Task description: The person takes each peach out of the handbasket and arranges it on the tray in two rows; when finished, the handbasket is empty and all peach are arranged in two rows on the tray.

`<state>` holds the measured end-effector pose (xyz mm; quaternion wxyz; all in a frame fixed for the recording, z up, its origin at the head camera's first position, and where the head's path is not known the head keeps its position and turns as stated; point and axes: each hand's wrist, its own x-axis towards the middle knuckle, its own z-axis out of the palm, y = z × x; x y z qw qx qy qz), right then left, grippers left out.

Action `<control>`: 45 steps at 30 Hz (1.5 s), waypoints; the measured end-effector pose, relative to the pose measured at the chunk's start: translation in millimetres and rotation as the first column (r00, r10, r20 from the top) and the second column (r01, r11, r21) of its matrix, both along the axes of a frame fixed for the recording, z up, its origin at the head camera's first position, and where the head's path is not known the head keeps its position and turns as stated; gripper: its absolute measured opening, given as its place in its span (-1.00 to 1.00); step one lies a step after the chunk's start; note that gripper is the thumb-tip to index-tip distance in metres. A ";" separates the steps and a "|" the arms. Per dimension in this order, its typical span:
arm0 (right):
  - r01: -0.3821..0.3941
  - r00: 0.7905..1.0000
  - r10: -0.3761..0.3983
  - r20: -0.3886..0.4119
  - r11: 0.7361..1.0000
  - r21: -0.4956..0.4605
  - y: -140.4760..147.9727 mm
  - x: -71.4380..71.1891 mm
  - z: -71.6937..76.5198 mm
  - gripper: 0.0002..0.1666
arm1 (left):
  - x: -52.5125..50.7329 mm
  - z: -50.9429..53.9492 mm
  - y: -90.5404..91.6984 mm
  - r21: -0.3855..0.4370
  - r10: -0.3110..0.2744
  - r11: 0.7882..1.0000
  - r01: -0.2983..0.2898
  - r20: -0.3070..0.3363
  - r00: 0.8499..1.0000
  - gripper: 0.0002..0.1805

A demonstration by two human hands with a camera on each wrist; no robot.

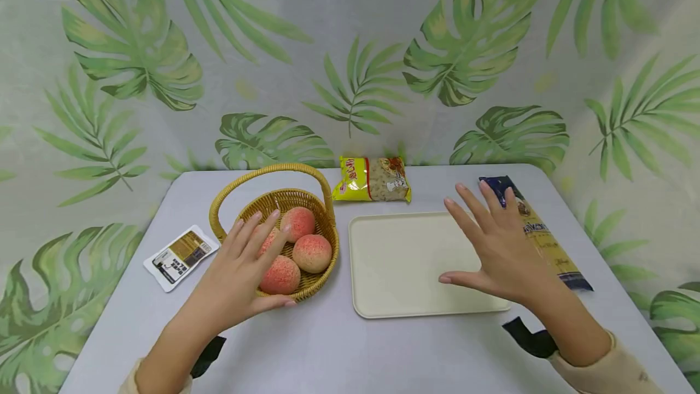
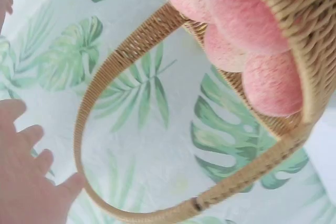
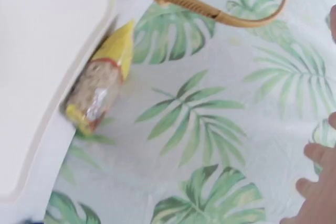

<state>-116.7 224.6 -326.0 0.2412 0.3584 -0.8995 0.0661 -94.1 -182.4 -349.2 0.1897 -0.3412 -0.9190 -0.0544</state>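
Observation:
My left hand point(image 1: 232, 281) hovers with fingers spread over the near left side of a wicker basket point(image 1: 319, 281), partly covering it. Several pink peaches point(image 1: 312, 253) lie inside the basket, under its arched handle point(image 1: 290, 167). In the left wrist view, the peaches point(image 2: 273, 82) fill the basket's mouth. My right hand point(image 1: 494, 251), fingers apart and thumb out, is held above the right part of a cream tray point(image 1: 407, 266). It hides part of a long gold and blue packet point(image 1: 549, 242) to its right. Neither hand holds anything.
Behind the tray, near the table's back edge, lies a yellow and clear snack bag point(image 1: 374, 179). A white pouch with a brown label point(image 1: 180, 258) rests left of the basket. Leaf-printed cloth point(image 1: 350, 96) hangs behind the white table point(image 1: 339, 351).

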 end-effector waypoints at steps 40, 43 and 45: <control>-0.087 0.808 0.360 0.467 0.856 -0.509 -168.3 -58.2 -114.2 0.04 | 26.1 -121.8 -9.1 0.541 0.323 0.542 -0.643 0.573 0.753 0.04; -0.084 0.796 0.362 0.484 0.859 -0.505 -171.8 -61.0 -118.1 0.04 | 25.4 -124.1 -8.9 0.554 0.313 0.536 -0.638 0.571 0.759 0.03; -0.074 0.786 0.353 0.507 0.868 -0.490 -174.0 -63.0 -119.5 0.04 | 24.9 -125.8 -8.6 0.564 0.311 0.530 -0.633 0.566 0.764 0.03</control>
